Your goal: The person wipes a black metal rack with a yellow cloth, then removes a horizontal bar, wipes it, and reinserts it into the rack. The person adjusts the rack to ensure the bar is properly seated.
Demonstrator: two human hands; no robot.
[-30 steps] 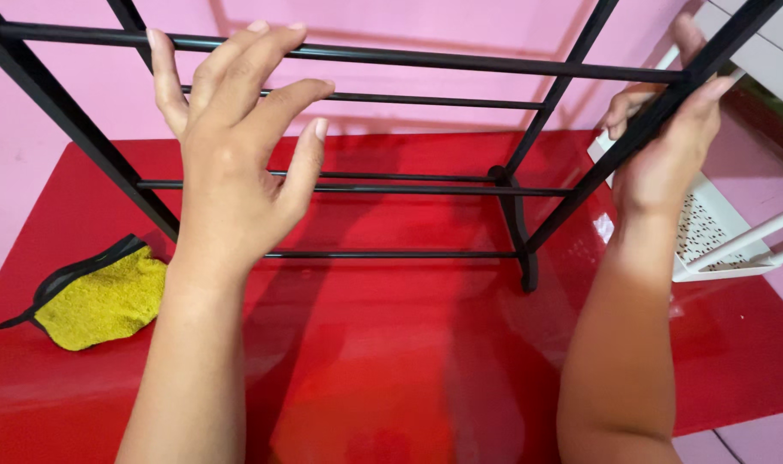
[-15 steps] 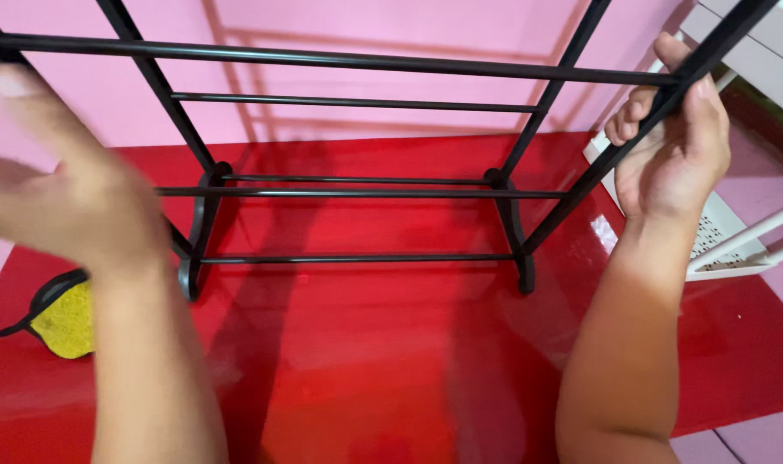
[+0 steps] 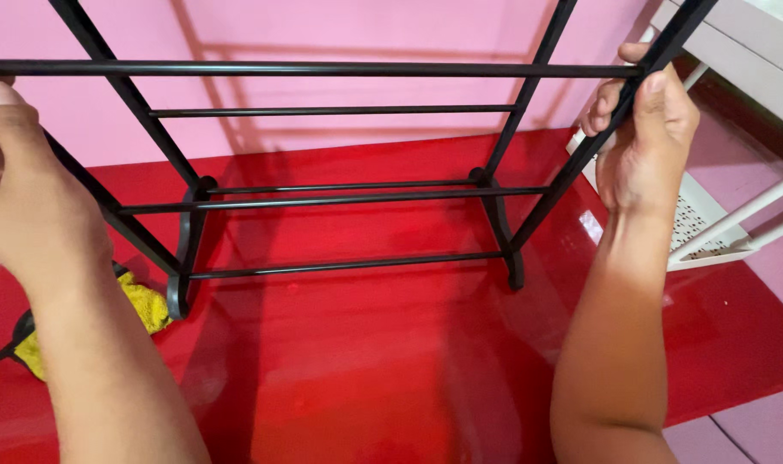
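Black metal tubing forms a rack that stands upright on a glossy red floor, close in front of a pink wall. Its long axis runs left to right across the view, parallel to the wall: every horizontal rail is laid that way, the nearest and highest one being stretched straight between the two hands. Behind and below it, further rails are seen at stepped heights, the lowest pair sitting just above the floor. The side posts are slanted, rising from two black feet on the floor and leaning outward and toward the camera at the top. The right hand is clenched around the right-side post near where the top rail meets it, with the thumb laid along the near face of the tube and the fingers curled behind it. The left hand is set against the left-side post at the rail's other end, thumb raised beside the tube; the fingers are hidden behind the palm, so a full grasp cannot be confirmed. A yellow cloth with a black edge is seen on the floor just beside the left foot, partly covered by the left forearm. A white perforated shelf unit is placed at the right, near the rack's right foot.
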